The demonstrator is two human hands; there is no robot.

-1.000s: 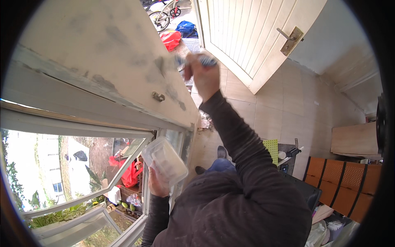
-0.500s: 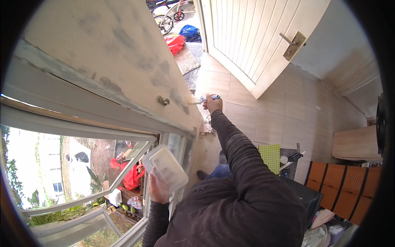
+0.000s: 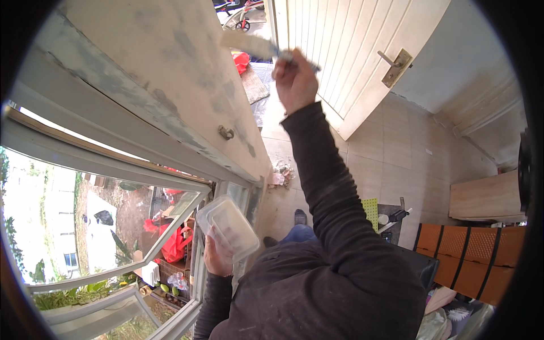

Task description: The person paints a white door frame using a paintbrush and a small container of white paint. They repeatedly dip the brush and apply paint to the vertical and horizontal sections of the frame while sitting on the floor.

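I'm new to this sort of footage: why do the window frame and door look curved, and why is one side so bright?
Head view: fisheye bends the window frame and door toward a black rim; daylight through the glass washes out the left; the brush in the right hand blurs; the left hand and plastic tub stay sharp.

white panelled door [image 3: 340, 51], open window [image 3: 113, 226], tiled floor [image 3: 396, 164].

Clear plastic tub [image 3: 228, 225] with rounded corners, held low near the window. Red bags [image 3: 173, 242] outside, lower left.
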